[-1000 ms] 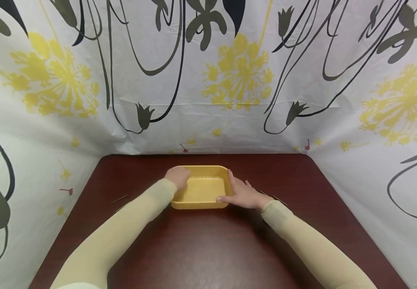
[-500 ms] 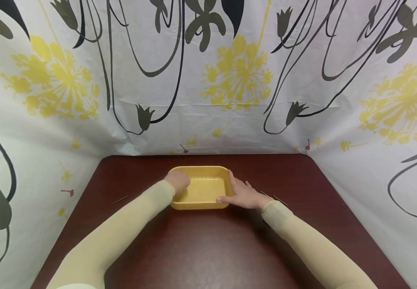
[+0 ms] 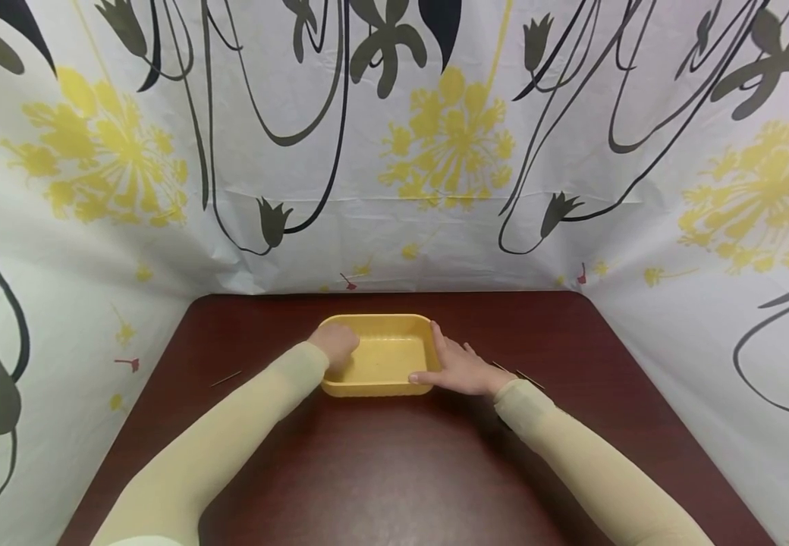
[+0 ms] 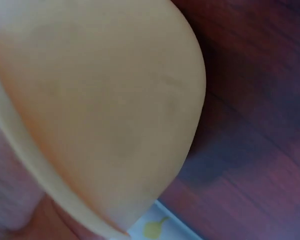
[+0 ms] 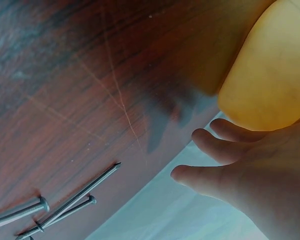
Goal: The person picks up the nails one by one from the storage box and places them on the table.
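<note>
A yellow plastic tray [image 3: 384, 356] stands near the middle of the dark red table. My left hand [image 3: 335, 344] reaches over its left rim, knuckles up and fingers bent down inside; the fingertips are hidden. In the left wrist view the outer wall of the tray [image 4: 120, 100] hides most of the hand [image 4: 10, 185]. My right hand [image 3: 464, 368] lies against the right end, thumb over the front right corner. The right wrist view shows straight, spread fingers [image 5: 225, 150] beside the tray wall [image 5: 270, 75]. No other thing shows inside the tray.
Several metal nails [image 5: 80, 202] lie on the table beyond the right hand. Another thin nail-like piece [image 3: 226, 378] lies left of the left forearm. A white flower-patterned sheet [image 3: 394, 250] hangs around the back and sides of the table [image 3: 381, 470].
The tray's left end and my left hand have shifted very slightly left and toward me. My left forearm now covers a second thin piece at the left. My right hand stays in place.
</note>
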Tool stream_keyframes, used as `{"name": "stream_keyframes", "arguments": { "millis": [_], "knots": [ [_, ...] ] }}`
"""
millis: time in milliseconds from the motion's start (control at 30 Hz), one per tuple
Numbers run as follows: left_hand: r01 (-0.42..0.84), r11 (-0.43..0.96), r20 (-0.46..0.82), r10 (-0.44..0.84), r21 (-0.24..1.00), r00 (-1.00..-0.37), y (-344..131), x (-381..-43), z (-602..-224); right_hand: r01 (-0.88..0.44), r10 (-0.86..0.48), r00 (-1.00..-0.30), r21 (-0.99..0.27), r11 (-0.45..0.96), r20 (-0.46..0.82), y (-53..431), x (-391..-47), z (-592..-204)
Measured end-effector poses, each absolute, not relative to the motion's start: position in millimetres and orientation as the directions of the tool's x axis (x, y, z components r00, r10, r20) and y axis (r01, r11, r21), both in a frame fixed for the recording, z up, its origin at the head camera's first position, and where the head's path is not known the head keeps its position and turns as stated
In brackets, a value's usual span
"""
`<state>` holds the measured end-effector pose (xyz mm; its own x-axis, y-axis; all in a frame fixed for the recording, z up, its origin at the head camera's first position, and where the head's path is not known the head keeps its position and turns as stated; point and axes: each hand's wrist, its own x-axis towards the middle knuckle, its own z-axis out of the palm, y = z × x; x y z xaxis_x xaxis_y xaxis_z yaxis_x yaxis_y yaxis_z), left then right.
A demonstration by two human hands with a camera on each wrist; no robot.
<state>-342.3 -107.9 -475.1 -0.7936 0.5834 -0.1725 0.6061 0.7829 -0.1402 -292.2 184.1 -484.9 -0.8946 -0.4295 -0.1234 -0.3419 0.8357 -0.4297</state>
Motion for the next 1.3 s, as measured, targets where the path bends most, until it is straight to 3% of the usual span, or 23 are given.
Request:
{"name": "stream_keyframes", "arguments": {
  "millis": [333,767,1300],
  "knots": [
    [0.531,0.845,-0.04,0.53,-0.059,-0.847,-108,-337,-477,-0.341,-0.432,-0.892,-0.432,0.835,-0.132,184,-292,-484],
    [0.488,0.873,-0.008,0.488,-0.001,-0.873,-106,-335,-476,-0.348,-0.436,-0.892,-0.427,0.834,-0.124,183,-291,-484],
    [0.507,0.861,0.063,0.509,-0.043,-0.859,-106,-326,-466,-0.339,-0.426,-0.895,-0.422,0.841,-0.131,183,-290,-484]
  ]
}}
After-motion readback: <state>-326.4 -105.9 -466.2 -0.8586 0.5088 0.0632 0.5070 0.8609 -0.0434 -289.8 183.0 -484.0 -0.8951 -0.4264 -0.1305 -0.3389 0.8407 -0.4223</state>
